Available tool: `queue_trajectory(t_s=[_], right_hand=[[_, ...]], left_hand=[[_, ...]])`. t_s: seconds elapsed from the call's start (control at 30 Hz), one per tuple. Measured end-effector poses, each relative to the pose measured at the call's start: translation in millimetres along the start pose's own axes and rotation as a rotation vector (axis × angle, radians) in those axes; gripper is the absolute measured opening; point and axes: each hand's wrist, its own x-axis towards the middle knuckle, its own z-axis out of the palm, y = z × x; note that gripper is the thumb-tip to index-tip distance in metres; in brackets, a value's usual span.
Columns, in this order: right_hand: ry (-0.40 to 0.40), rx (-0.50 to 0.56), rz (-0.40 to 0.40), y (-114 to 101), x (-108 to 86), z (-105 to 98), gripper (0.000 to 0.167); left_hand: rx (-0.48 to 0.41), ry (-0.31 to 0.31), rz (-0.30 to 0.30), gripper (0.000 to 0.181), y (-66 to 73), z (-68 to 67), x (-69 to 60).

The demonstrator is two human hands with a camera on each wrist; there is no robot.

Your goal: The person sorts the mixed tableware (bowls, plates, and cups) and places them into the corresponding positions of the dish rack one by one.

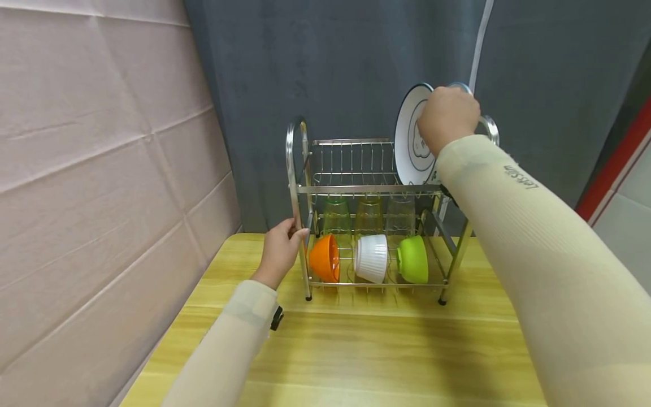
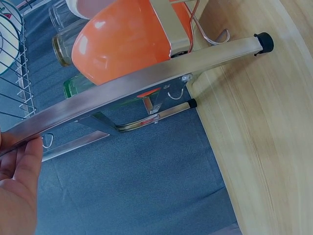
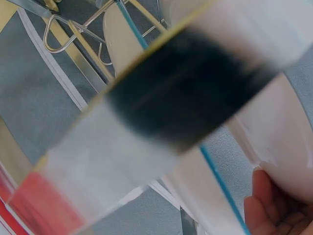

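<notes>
My left hand point(image 1: 281, 251) holds the left front post of a two-tier metal dish rack point(image 1: 351, 189); in the left wrist view, its fingers point(image 2: 29, 161) are bent against the post. At the rack's upper right, my right hand point(image 1: 450, 116) grips a white plate point(image 1: 411, 144) with a dark rim and line drawing, standing on edge. In the right wrist view, curled fingers point(image 3: 264, 196) touch that plate's back. Behind this hand another blue-rimmed plate point(image 1: 460, 86) shows partly. A blurred band point(image 3: 176, 88) hides much of the right wrist view.
On the lower tier sit an orange bowl point(image 1: 324, 258), a white ribbed bowl point(image 1: 371, 258) and a green bowl point(image 1: 413, 259). Behind them are a green glass point(image 1: 337, 213), a yellow glass point(image 1: 368, 213) and a clear glass point(image 1: 400, 213). The wooden table point(image 1: 366, 356) meets a grey curtain point(image 1: 330, 62).
</notes>
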Motion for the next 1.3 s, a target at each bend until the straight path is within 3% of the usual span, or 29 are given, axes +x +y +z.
queue_trajectory(t_s=[0.53, 0.9, 1.17, 1.3], right_hand=[[0.02, 0.029, -0.052, -0.8, -0.5, 0.4, 0.04], [-0.011, 0.038, -0.038, -2.5, -1.3, -2.2, 0.036], [-0.048, 0.049, 0.02, 1.6, 1.5, -0.4, 0.037], [-0.031, 0.081, 0.029, 3.2, 0.6, 1.0, 0.038]], left_hand=[[-0.023, 0.0, 0.013, 0.022, 0.6, 4.2, -1.9], [-0.023, -0.001, 0.005, 0.023, 0.7, 4.6, -0.3], [-0.024, -0.001, 0.007, 0.024, 0.2, 4.6, 0.2], [-0.008, -0.003, 0.017, 0.024, -1.7, 4.7, 2.0]])
